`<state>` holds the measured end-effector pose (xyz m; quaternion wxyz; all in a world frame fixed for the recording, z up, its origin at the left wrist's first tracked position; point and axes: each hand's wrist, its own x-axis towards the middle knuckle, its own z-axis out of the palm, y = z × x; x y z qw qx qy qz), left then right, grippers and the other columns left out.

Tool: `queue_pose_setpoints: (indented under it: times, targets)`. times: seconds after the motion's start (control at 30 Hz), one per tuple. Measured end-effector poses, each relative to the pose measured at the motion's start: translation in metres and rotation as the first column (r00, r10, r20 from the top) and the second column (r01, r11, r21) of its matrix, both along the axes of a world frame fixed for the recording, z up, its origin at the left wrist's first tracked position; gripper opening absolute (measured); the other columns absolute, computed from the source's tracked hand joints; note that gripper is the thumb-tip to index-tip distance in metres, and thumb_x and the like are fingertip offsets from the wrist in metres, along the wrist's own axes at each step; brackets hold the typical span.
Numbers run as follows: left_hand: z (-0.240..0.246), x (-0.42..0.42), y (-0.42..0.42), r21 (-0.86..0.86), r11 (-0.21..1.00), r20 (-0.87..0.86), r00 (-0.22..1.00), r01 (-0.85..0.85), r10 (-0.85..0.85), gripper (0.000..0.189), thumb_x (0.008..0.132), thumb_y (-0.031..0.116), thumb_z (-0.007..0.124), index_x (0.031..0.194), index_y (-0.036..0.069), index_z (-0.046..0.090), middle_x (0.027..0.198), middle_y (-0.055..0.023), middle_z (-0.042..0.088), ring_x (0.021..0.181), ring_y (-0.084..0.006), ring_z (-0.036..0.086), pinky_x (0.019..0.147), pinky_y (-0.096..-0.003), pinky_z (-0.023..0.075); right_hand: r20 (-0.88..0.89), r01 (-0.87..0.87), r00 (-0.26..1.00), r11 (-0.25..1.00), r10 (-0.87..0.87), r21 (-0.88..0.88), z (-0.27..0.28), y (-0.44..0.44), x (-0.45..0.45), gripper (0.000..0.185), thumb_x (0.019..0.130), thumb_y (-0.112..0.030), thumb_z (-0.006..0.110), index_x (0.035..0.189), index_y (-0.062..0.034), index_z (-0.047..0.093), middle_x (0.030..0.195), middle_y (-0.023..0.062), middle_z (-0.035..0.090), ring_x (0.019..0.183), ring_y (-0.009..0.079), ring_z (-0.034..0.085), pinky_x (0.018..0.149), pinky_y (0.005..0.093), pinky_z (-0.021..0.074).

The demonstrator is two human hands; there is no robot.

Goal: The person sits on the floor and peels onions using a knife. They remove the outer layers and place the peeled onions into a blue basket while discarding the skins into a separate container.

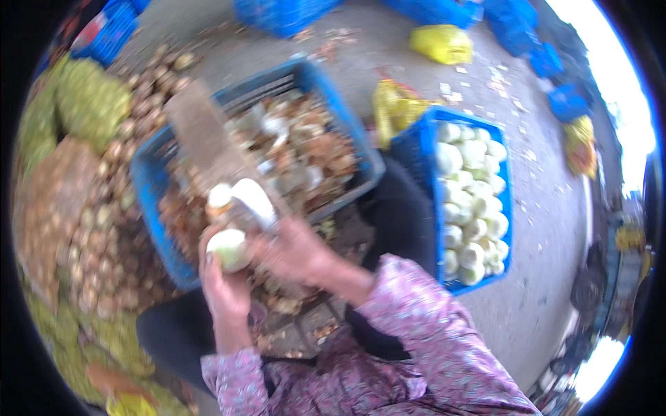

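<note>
My left hand (223, 286) is closed around a peeled onion (228, 250) above the near left part of a blue crate (148, 208) holding onion skins. From the right, my right hand (291, 249) grips a knife (255, 200), its pale blade blurred and pointing up and left; the handle is hidden by the fingers. Just beyond the left hand, another onion (220, 196), white with some brown, lies at the near end of a wooden board (203, 130). The board lies across the crate.
Unpeeled onions (99, 249) are heaped at the left beside green mesh sacks (91, 101). A blue crate of peeled onions (507, 208) stands at the right, near a yellow bag (393, 112). More blue crates (286, 15) stand at the far side. Onion skins litter the floor.
</note>
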<state>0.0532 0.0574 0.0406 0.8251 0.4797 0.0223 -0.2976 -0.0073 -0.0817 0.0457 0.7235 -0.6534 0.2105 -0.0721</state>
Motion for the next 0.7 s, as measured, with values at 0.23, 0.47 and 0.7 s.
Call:
queue_pose_setpoints:
  times: [0.23, 0.47, 0.7]
  targets:
    - [0.065, -0.050, -0.092, 0.333, 0.872, 0.511, 0.708, 0.360, -0.487, 0.099, 0.079, 0.073, 0.051, 0.142, 0.000, 0.030, 0.139, -0.0155, 0.035, 0.127, -0.0271, 0.038, 0.104, -0.0405, 0.0327, -0.109, 0.287, 0.957, 0.824, -0.270, 0.488, 0.058, -0.075, -0.094, 0.034, 0.088, -0.022, 0.063, 0.113, -0.0002, 0.056, 0.070, 0.0025, 0.058, 0.044, 0.0081, 0.049, 0.036, 0.0227, 0.0397]
    - [0.045, -0.071, -0.120, 0.253, 0.844, 0.249, 0.811, 0.472, -0.529, 0.070, 0.081, 0.045, 0.068, 0.128, -0.003, 0.048, 0.117, -0.0136, 0.057, 0.103, -0.0200, 0.059, 0.087, -0.0298, 0.0463, -0.133, 0.631, 0.560, 0.525, -0.818, -0.571, 0.040, -0.287, -0.188, 0.040, 0.080, -0.024, 0.069, 0.113, -0.0029, 0.061, 0.066, 0.0031, 0.057, 0.045, 0.0103, 0.050, 0.039, 0.0264, 0.0404]
    - [0.021, -0.023, 0.003, 0.586, 0.805, 0.213, 0.941, 0.094, -0.265, 0.016, 0.085, 0.008, 0.058, 0.090, -0.005, 0.067, 0.079, -0.0095, 0.066, 0.071, -0.0154, 0.063, 0.063, -0.0267, 0.0510, -0.144, 0.735, 0.490, 0.496, -0.860, -0.462, 0.003, -0.314, -0.170, 0.029, 0.083, -0.025, 0.065, 0.105, -0.0064, 0.061, 0.070, 0.0016, 0.056, 0.052, 0.0112, 0.051, 0.041, 0.0271, 0.0411]
